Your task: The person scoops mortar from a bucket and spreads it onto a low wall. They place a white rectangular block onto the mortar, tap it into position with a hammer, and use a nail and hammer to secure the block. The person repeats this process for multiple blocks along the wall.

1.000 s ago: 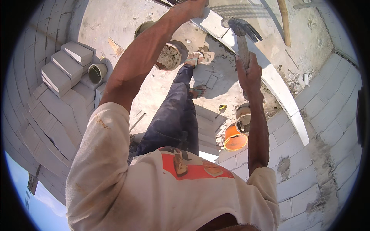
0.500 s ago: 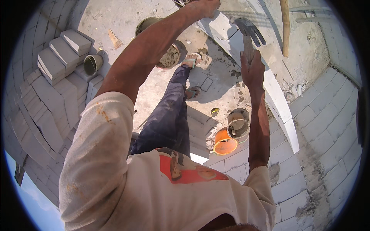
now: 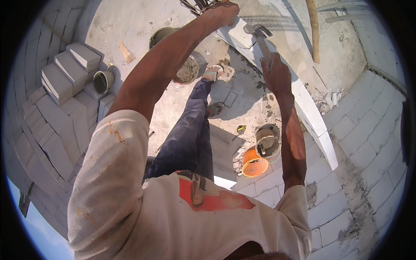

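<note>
Hammer (image 3: 260, 37) with a claw head sits in the right hand (image 3: 277, 76), fingers wrapped around its handle, head pointing toward twelve o'clock over a white block wall (image 3: 316, 125). Left hand (image 3: 223, 11), at eleven o'clock from the hammer, closes on thin metal rods (image 3: 195, 5) at the top edge. Toward six o'clock of the right hand, an orange bucket (image 3: 253, 164) and a grey bucket (image 3: 268, 141) touch. A mortar-filled tub (image 3: 188, 69) lies at nine o'clock.
</note>
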Action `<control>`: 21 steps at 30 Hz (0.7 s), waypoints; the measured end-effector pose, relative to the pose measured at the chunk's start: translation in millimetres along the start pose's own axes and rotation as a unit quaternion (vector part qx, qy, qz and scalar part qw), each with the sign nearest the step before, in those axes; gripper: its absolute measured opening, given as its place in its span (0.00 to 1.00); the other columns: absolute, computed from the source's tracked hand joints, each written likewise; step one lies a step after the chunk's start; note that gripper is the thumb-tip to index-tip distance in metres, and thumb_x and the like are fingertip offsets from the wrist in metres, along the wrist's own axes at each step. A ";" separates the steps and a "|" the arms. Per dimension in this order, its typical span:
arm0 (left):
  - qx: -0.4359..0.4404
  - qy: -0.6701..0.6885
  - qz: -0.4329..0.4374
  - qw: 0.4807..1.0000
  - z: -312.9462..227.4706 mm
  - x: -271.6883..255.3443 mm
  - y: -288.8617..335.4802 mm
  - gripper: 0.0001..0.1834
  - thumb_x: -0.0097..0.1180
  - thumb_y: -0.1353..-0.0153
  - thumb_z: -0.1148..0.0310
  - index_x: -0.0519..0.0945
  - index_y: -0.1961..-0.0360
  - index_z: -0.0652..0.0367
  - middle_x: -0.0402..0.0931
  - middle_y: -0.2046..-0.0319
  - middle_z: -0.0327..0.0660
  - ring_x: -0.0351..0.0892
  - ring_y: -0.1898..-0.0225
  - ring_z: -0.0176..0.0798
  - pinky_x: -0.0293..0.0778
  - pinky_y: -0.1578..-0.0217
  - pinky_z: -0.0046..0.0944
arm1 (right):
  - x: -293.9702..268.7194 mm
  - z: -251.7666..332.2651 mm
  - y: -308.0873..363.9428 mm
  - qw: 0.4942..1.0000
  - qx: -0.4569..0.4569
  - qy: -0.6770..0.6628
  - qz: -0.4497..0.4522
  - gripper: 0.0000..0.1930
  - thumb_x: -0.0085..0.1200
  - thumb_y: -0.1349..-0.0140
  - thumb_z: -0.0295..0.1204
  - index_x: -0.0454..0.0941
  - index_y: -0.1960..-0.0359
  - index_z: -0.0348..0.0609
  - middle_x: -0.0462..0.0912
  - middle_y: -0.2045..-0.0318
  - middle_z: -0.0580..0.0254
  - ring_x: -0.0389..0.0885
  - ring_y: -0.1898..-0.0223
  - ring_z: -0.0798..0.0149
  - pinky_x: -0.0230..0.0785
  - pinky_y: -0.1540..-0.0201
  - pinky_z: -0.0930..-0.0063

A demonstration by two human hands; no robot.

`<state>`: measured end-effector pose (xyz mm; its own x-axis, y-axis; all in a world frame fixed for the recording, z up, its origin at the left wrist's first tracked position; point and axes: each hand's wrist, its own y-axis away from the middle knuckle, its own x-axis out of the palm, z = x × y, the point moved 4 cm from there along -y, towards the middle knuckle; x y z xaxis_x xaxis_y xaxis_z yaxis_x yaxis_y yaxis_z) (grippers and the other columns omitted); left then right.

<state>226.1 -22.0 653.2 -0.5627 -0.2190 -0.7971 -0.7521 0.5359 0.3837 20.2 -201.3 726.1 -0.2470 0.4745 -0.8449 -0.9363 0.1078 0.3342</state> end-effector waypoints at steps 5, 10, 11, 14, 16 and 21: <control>-0.004 -0.001 0.003 1.000 -0.1 -6.3 -6.2 0.24 0.62 0.41 0.70 0.82 0.41 0.58 0.81 0.44 0.51 0.79 0.40 0.54 0.73 0.38 0.49 | 3.1 2.6 -3.6 1.000 0.012 -0.008 0.000 0.19 0.53 0.27 0.43 0.70 0.51 0.39 0.85 0.67 0.36 0.85 0.62 0.32 0.76 0.57 0.40; -0.018 0.006 0.009 1.000 -3.2 -8.7 -8.3 0.25 0.62 0.41 0.72 0.82 0.41 0.59 0.82 0.44 0.51 0.80 0.40 0.53 0.73 0.37 0.48 | 4.6 4.0 -0.5 1.000 0.004 -0.020 -0.017 0.17 0.51 0.27 0.43 0.69 0.52 0.39 0.85 0.66 0.36 0.85 0.61 0.32 0.77 0.55 0.40; -0.017 0.001 0.013 1.000 -3.1 -6.6 -9.6 0.26 0.61 0.43 0.73 0.82 0.41 0.58 0.82 0.44 0.51 0.80 0.40 0.53 0.74 0.38 0.47 | 4.3 7.7 -4.6 1.000 0.009 -0.008 0.001 0.17 0.51 0.27 0.43 0.69 0.52 0.39 0.86 0.66 0.37 0.85 0.60 0.33 0.77 0.55 0.41; 0.020 -0.013 -0.008 1.000 2.2 1.6 -3.5 0.26 0.61 0.45 0.76 0.83 0.41 0.58 0.82 0.45 0.52 0.80 0.41 0.52 0.74 0.38 0.46 | 6.5 10.1 2.0 1.000 0.003 0.002 0.002 0.18 0.52 0.27 0.42 0.69 0.52 0.39 0.86 0.65 0.38 0.86 0.60 0.34 0.77 0.54 0.42; 0.034 -0.019 -0.033 0.999 13.2 -0.3 -6.3 0.26 0.60 0.45 0.75 0.83 0.42 0.57 0.82 0.45 0.52 0.80 0.40 0.52 0.74 0.38 0.47 | 7.3 14.3 -2.9 1.000 -0.005 0.000 -0.001 0.18 0.52 0.27 0.42 0.69 0.51 0.39 0.86 0.65 0.39 0.86 0.60 0.35 0.77 0.54 0.42; 0.063 -0.030 -0.033 0.997 8.5 -2.8 4.1 0.17 0.62 0.38 0.64 0.84 0.49 0.55 0.83 0.50 0.51 0.83 0.45 0.55 0.76 0.43 0.54 | 7.7 18.8 0.0 1.000 -0.001 0.016 0.007 0.17 0.53 0.28 0.43 0.69 0.53 0.40 0.86 0.66 0.41 0.87 0.61 0.37 0.79 0.56 0.43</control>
<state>227.5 -12.2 653.0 -0.4895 -0.2102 -0.8463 -0.7358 0.6204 0.2715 23.0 -181.3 727.5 -0.2681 0.4471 -0.8534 -0.9331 0.0999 0.3454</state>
